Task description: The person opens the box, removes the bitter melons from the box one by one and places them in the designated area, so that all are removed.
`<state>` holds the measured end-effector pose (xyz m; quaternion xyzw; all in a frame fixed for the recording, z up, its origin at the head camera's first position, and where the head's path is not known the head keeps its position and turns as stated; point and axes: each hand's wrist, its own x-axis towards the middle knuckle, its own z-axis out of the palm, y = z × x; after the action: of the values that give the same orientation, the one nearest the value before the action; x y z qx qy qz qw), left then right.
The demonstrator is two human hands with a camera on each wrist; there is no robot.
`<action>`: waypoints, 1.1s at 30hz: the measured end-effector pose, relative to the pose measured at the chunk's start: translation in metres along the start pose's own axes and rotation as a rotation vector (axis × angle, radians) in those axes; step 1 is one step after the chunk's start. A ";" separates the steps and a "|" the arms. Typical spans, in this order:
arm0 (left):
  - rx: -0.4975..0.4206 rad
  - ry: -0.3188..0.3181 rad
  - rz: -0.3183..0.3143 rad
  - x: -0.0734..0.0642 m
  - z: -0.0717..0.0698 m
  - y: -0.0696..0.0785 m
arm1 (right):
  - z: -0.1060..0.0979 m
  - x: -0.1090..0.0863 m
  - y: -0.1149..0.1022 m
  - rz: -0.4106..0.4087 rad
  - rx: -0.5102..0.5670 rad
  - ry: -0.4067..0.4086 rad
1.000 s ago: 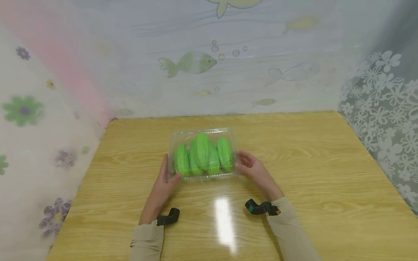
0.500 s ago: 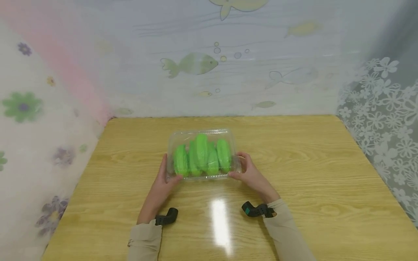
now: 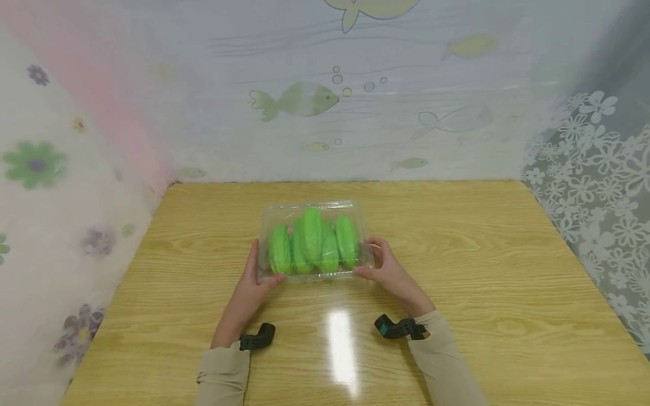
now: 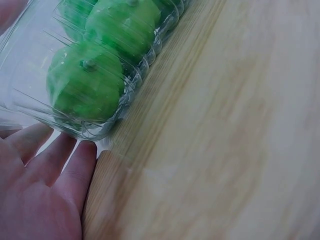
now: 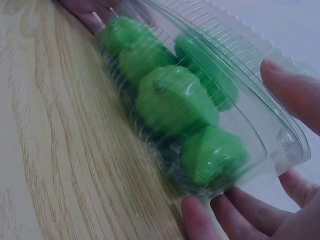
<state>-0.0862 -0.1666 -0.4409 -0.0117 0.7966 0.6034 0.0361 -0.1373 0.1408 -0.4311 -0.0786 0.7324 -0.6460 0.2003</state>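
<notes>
A clear plastic clamshell box (image 3: 315,270) lies on the wooden table, with several bright green, elongated, ridged vegetable-like pieces (image 3: 312,234) inside. One piece lies on top of the others. My left hand (image 3: 249,296) grips the box's left end, its thumb at the near left corner; in the left wrist view its fingers (image 4: 75,175) touch the lower edge. At the opposite end my right hand (image 3: 393,279) holds the box, thumb near the front edge. Seen from the right wrist, the right fingers (image 5: 250,212) come under the lower corner and the thumb is by the rim.
The wooden table (image 3: 482,282) runs back to a wall (image 3: 203,113) printed with fish. Flower-patterned surfaces stand at left and right. Each wrist wears a black camera mount (image 3: 259,337) near the beige sleeves. A bright light reflection shows on the near tabletop.
My right thumb has shifted from the box's right side to its near edge, and the right hand has come slightly inward. The box and left hand stay nearly in place.
</notes>
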 end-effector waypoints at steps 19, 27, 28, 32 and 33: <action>-0.003 -0.002 -0.036 -0.010 0.003 0.025 | 0.003 0.001 0.002 -0.005 0.015 -0.015; 0.014 0.009 -0.045 -0.011 0.002 0.026 | 0.006 0.000 -0.002 -0.001 0.030 -0.017; 0.016 0.010 -0.046 -0.011 0.002 0.026 | 0.007 0.000 -0.003 0.000 0.036 -0.017; 0.030 0.009 -0.047 -0.011 0.001 0.027 | 0.008 -0.002 -0.003 0.000 0.054 -0.017; 0.033 0.008 -0.044 -0.011 0.001 0.028 | 0.008 -0.002 -0.003 0.000 0.057 -0.016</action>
<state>-0.0767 -0.1582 -0.4138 -0.0313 0.8061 0.5891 0.0463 -0.1326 0.1340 -0.4284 -0.0780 0.7120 -0.6660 0.2083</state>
